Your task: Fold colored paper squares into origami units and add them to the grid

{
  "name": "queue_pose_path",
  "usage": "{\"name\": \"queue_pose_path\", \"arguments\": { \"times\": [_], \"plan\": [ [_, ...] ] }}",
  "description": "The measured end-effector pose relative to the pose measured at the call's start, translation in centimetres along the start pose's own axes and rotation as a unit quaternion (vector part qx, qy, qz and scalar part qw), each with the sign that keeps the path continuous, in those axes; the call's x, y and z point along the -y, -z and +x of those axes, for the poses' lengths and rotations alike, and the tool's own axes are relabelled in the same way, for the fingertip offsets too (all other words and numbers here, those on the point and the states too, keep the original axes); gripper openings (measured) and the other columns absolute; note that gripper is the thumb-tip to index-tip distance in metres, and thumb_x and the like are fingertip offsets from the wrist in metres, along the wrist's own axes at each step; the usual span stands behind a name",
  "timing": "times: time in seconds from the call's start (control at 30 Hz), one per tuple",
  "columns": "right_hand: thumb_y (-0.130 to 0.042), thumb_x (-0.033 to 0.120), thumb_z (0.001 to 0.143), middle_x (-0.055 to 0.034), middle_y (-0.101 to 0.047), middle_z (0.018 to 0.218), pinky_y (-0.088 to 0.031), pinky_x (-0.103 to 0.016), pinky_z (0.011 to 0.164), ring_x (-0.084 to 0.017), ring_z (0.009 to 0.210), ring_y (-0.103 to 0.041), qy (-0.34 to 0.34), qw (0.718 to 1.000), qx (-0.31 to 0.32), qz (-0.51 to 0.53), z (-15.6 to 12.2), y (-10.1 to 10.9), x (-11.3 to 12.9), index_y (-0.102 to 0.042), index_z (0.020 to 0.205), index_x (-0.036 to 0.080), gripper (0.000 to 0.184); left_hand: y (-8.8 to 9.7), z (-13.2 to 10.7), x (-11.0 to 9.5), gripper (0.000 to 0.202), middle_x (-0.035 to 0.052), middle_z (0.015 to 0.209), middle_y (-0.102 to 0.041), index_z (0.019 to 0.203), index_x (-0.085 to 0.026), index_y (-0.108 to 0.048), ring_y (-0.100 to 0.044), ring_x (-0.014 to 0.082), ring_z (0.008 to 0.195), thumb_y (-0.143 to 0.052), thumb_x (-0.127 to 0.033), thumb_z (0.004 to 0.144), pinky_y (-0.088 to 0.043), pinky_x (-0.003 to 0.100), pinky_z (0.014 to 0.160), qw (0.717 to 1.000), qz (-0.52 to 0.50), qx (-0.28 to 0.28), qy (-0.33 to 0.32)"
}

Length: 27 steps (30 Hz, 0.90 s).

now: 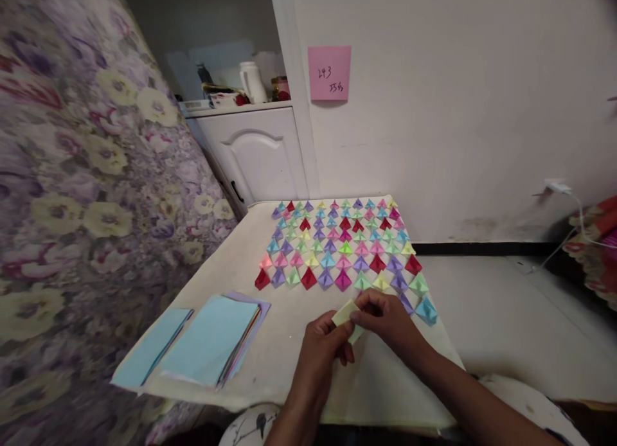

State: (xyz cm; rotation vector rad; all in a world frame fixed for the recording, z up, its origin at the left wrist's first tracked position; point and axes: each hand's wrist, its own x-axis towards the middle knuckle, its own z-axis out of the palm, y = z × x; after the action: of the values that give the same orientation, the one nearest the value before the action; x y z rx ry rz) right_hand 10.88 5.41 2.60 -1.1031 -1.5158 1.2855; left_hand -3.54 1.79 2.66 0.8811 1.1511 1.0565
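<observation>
Between my two hands is a small folded piece of pale yellow paper [344, 313], held above the near part of the table. My left hand [324, 343] pinches its lower left side, thumb on top. My right hand [383, 314] grips its right edge between thumb and fingers. Just beyond the hands stand rows of small folded paper shapes [342, 279] in red, purple, green, pink, blue and yellow. A blue one [427, 311] sits at the right end of the nearest row. Part of the yellow paper is hidden by my fingers.
A stack of coloured paper sheets [212, 340], blue on top, lies left on the cream-covered table [279, 362], with a narrower blue stack [153, 346] beside it. Beyond are a white cabinet [258, 153], a wall with a pink note [330, 73], and a flowered curtain [96, 208] at left.
</observation>
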Motion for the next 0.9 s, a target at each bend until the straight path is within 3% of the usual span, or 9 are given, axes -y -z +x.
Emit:
{"name": "queue_pose_path", "arguments": {
  "times": [0.27, 0.4, 0.6, 0.9],
  "plan": [
    [-0.065, 0.025, 0.072, 0.0002, -0.057, 0.073, -0.040, -0.024, 0.059, -0.013, 0.065, -0.051, 0.031, 0.998, 0.051, 0.034, -0.1, 0.2, 0.1, -0.066, 0.073, 0.018, 0.007, 0.5, -0.1, -0.2, 0.013, -0.0040, 0.040, -0.049, 0.066, -0.013, -0.059, -0.045, 0.0070, 0.036, -0.063, -0.024, 0.071, -0.028, 0.018, 0.041, 1.000, -0.020, 0.006, 0.001],
    [-0.062, 0.019, 0.074, -0.0007, -0.057, 0.075, -0.040, -0.026, 0.062, -0.015, 0.070, -0.052, 0.079, 0.996, 0.039, 0.000, -0.4, -0.1, 0.6, -0.066, 0.072, 0.019, 0.005, 0.8, -0.1, -0.2, 0.012, -0.0042, 0.042, -0.049, 0.067, -0.013, -0.060, -0.045, 0.0067, 0.036, -0.063, -0.024, 0.070, -0.028, 0.018, 0.041, 0.999, -0.034, 0.011, -0.003],
    [-0.055, 0.011, 0.075, -0.0011, -0.056, 0.076, -0.039, -0.025, 0.059, -0.015, 0.071, -0.052, 0.152, 0.987, 0.026, -0.038, -1.0, -0.5, 1.2, -0.067, 0.075, 0.022, 0.016, 0.8, -0.4, -0.6, 0.007, -0.0032, 0.040, -0.051, 0.068, -0.012, -0.061, -0.044, 0.0069, 0.035, -0.060, -0.018, 0.066, -0.027, 0.018, 0.040, 0.999, -0.049, 0.004, 0.010],
    [-0.053, 0.007, 0.074, -0.0012, -0.056, 0.077, -0.043, -0.028, 0.065, -0.016, 0.073, -0.055, 0.156, 0.985, 0.037, -0.057, -1.1, -0.5, 1.1, -0.067, 0.075, 0.023, 0.021, 1.0, -0.4, -1.0, 0.006, -0.0009, 0.037, -0.055, 0.066, -0.013, -0.060, -0.044, 0.0081, 0.036, -0.060, -0.019, 0.065, -0.026, 0.019, 0.042, 0.999, -0.032, 0.007, 0.016]
  ]
}}
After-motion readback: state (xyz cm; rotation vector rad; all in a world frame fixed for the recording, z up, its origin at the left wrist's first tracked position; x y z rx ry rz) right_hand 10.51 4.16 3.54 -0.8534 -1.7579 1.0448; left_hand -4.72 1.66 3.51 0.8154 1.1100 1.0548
